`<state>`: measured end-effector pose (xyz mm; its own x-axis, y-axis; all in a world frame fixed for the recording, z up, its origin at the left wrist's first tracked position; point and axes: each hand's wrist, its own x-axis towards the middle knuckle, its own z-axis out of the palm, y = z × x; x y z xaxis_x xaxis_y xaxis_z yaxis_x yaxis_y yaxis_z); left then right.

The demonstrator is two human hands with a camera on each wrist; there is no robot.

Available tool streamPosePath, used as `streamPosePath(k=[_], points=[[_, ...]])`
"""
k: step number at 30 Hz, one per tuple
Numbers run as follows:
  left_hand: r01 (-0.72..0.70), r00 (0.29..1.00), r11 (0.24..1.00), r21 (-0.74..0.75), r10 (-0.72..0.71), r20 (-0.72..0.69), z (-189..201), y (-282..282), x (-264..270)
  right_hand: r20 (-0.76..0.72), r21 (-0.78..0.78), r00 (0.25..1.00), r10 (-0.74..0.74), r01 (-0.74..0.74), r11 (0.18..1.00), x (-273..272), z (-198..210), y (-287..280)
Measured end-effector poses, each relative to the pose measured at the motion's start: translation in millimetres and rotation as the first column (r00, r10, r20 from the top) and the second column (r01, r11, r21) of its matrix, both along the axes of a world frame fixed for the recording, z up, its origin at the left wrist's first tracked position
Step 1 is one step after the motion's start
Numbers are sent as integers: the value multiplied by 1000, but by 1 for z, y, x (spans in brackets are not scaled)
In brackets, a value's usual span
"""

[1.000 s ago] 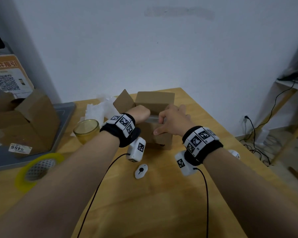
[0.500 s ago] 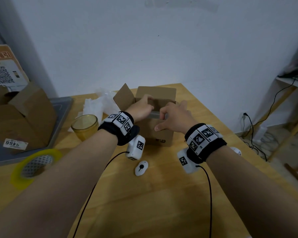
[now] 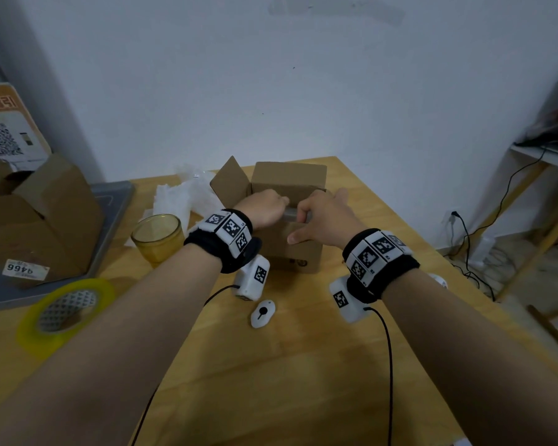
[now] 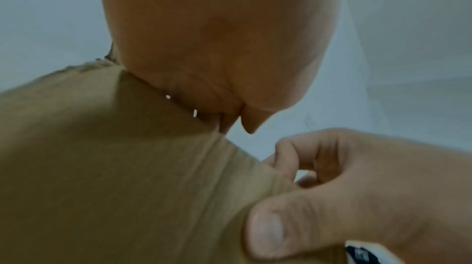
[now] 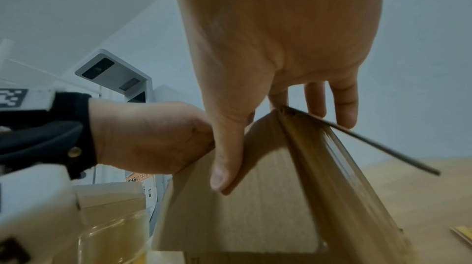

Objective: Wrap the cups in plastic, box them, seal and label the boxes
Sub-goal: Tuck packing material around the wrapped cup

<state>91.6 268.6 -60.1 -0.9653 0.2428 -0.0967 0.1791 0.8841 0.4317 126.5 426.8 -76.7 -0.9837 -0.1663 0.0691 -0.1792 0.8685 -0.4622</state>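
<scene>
Both hands (image 3: 264, 209) (image 3: 319, 217) have stayed gripping the box (image 3: 295, 252) rim.

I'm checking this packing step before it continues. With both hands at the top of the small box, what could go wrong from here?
1. The amber glass cup stands unwrapped right beside the left hand's forearm; a sideways sweep might topple it.
2. The small brown cardboard box sits unbraced while the right hand works at its rim, so it may slide or tip.

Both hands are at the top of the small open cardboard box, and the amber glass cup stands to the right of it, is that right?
Not quite. In the head view the amber glass cup stands left of the small cardboard box, not right. Both hands, left hand and right hand, are at its top.
</scene>
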Motion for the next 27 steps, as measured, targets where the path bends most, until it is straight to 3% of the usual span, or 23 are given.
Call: streamPosePath(k=[2,4,7,11,15,18,21,24,27], points=[[-58,997,967,249,45,55,3,-1,3,1,0,1000,-1,1,1000,-2,0,1],[-86,992,850,520,23,127,7,-3,8,-8,6,1000,-4,4,1000,-4,0,1],[-38,999,740,672,32,20,7,-7,22,-19,-1,999,-27,27,1000,-10,-2,1],[6,986,689,725,119,-121,11,-25,42,-91,173,995,-27,43,984,-12,4,-8],[19,957,628,778,214,-197,37,-64,66,-125,160,992,-6,26,987,-4,26,-23],[-74,911,616,784,361,-198,48,-103,72,-214,33,976,33,-27,999,10,43,-48],[-226,873,592,774,476,-109,47,-138,67,-218,-98,969,117,-141,985,18,60,-80],[-325,845,611,722,530,-68,42,-167,53,-149,-158,974,171,-194,968,18,75,-106],[-409,838,678,611,544,-43,41,-193,34,-52,-214,978,202,-209,954,10,83,-127]])
